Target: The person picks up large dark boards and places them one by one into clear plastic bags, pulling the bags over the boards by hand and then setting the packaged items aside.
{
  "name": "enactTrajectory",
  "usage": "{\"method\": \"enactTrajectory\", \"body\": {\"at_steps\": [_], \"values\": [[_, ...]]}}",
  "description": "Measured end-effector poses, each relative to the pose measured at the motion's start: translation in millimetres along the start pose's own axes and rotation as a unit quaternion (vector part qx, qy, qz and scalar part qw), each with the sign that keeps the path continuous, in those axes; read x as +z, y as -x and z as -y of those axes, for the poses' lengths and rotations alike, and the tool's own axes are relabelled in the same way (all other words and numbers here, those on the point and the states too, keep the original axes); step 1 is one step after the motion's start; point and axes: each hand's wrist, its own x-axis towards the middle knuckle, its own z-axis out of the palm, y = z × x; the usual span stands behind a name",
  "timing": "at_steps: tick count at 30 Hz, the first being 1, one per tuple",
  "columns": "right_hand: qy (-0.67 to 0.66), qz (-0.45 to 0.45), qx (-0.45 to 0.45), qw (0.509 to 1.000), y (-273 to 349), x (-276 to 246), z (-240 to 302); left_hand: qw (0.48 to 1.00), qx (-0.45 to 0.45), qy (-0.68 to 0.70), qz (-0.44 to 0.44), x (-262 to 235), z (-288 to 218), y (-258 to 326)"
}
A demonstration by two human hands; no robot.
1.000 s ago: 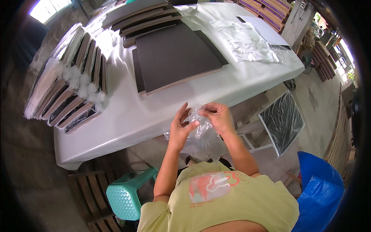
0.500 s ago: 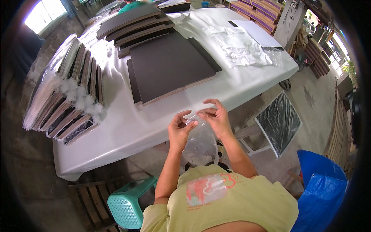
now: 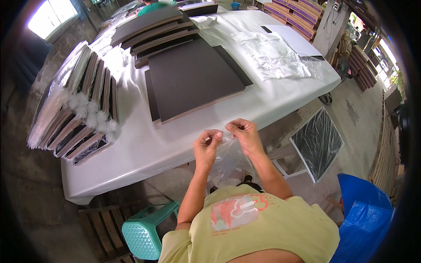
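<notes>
A clear plastic bag (image 3: 229, 157) hangs in front of me at the near edge of the table, its top edge between my two hands. My left hand (image 3: 206, 149) pinches that edge with thumb and forefinger. A short way to the right, my right hand (image 3: 245, 136) pinches it too, thumb against the fingers. Beyond my hands, a dark brown flat board (image 3: 197, 79) lies on the white-covered table (image 3: 144, 151), with other dark boards partly showing under it.
A stack of dark boards (image 3: 149, 26) stands farther back. Plastic-wrapped boards (image 3: 74, 109) lean at the table's left. Crumpled clear film (image 3: 272, 57) lies at the right. A wrapped panel (image 3: 318, 142) stands on the floor, near a blue tarp (image 3: 364, 219). A green stool (image 3: 142, 232) is at lower left.
My hands have drawn slightly apart along the bag's edge. The right hand's raised fingers have folded in, and the bag hangs in a different shape.
</notes>
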Motion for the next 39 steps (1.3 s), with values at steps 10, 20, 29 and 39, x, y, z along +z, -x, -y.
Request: {"method": "enactTrajectory", "body": {"at_steps": [10,20,29,39], "values": [[-0.231,0.106,0.102,0.962,-23.7,-42.7,28.7,0.968,-0.097,-0.001,0.233,-6.2,-12.7,-0.4],[-0.193,-0.028,0.016,0.981,-44.0,-183.2,98.9,0.937,-0.043,-0.143,0.315,-130.8,-37.0,32.7],[-0.029,0.321,0.052,0.945,-8.8,-142.3,69.0,0.781,-0.008,0.564,0.267,-139.2,-9.0,5.9],[-0.051,0.054,0.149,0.986,30.3,-98.9,54.1,0.817,0.139,0.531,0.177,-126.8,-21.1,10.2]]}}
